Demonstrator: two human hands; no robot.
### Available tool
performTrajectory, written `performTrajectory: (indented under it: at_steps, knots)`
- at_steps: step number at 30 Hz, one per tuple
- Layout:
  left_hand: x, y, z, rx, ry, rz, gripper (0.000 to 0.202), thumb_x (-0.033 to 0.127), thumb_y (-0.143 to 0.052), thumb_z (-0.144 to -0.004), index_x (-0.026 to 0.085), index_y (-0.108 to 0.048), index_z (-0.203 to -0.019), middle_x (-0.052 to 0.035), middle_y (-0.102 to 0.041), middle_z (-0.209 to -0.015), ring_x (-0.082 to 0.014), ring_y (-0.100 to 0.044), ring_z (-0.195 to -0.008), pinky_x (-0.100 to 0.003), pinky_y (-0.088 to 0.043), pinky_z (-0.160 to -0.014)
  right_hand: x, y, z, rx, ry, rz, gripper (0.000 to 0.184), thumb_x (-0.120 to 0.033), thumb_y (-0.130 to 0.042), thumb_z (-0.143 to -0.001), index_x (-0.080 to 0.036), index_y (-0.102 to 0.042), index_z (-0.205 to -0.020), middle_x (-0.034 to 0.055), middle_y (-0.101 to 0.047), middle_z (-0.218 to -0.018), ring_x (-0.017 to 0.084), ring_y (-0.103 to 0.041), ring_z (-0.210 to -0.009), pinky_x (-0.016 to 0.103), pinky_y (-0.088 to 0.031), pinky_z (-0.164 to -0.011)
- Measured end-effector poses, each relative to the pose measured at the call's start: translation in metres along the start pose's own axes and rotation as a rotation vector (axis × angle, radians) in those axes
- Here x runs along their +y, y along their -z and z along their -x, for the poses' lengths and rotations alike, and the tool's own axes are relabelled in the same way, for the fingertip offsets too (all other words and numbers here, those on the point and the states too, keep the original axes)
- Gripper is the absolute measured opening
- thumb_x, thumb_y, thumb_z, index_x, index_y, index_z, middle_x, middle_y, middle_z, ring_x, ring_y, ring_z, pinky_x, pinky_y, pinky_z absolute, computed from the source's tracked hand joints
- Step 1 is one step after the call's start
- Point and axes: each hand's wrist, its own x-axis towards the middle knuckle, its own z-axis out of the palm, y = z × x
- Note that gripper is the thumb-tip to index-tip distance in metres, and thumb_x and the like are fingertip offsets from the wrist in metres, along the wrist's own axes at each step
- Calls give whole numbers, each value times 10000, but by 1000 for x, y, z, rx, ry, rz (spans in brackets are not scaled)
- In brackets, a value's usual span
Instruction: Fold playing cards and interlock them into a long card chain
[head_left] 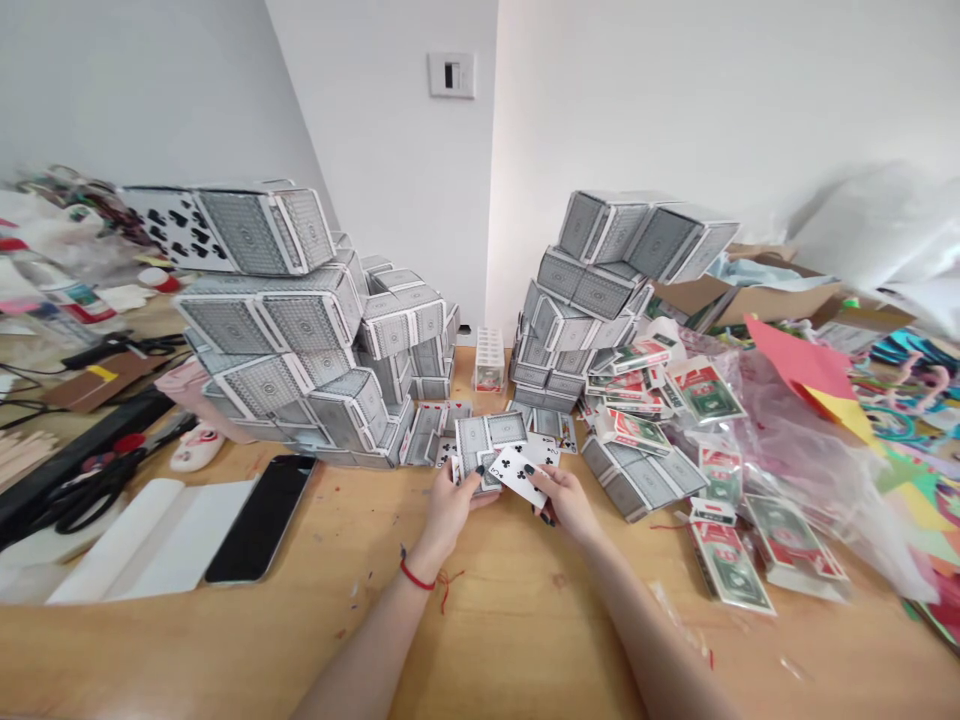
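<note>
My left hand (451, 500) is closed on a small folded assembly of grey-backed playing cards (472, 437), its thumb lying on top. In my right hand (568, 503) is a playing card with black clubs (514, 470), face up and pinched between thumb and fingers. This card overlaps the right side of the assembly; whether the two are joined I cannot tell. Just behind it, more playing cards (424, 440) lie on the table. Stacked blocks made of cards rise on both sides, a left stack (300, 325) and a right stack (592, 285).
A black phone (262, 518) and white paper (161, 535) lie at left, near black scissors (94, 490). Right of my hands are a separate card block (637, 485), several card packs (727, 565) and plastic bags (810, 450). A clear case (490, 362) stands near the wall.
</note>
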Motion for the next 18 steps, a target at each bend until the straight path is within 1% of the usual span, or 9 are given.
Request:
performTrajectory:
  at_steps: [3,6,12,18]
  knots:
    - [0,0,-1,9,-2,2,317,168,-637,-624,164,-525,-921,-79,-625,-974,-217,-624,-840,-415,-536,-706,1,0,-1,-2,-3,-10,358,-492,-595,-623,-153,-549,-728,-59,-491,-363,66,-354,-256,188,-206,-284]
    - [-1,1,-2,16,-3,-6,326,176,-638,-614,170,-525,-920,-64,-626,-961,-211,-618,-848,-414,-534,-712,0,0,0,-19,0,-6,355,-487,-592,-631,-152,-546,-740,-57,-497,-369,66,-358,-257,186,-209,-282]
    - [-1,1,-2,10,-12,-16,329,182,-629,-616,166,-521,-926,-67,-613,-978,-210,-613,-843,-400,-537,-702,-3,-1,3,-53,19,21,348,-487,-563,-660,-149,-530,-738,-48,-501,-342,60,-347,-244,173,-209,-275]
    - [0,1,-2,19,8,-26,311,155,-615,-622,160,-521,-919,-79,-616,-969,-219,-614,-846,-401,-537,-693,0,0,-1,-31,6,0,363,-498,-582,-638,-153,-534,-741,-53,-499,-364,62,-350,-250,181,-212,-274]
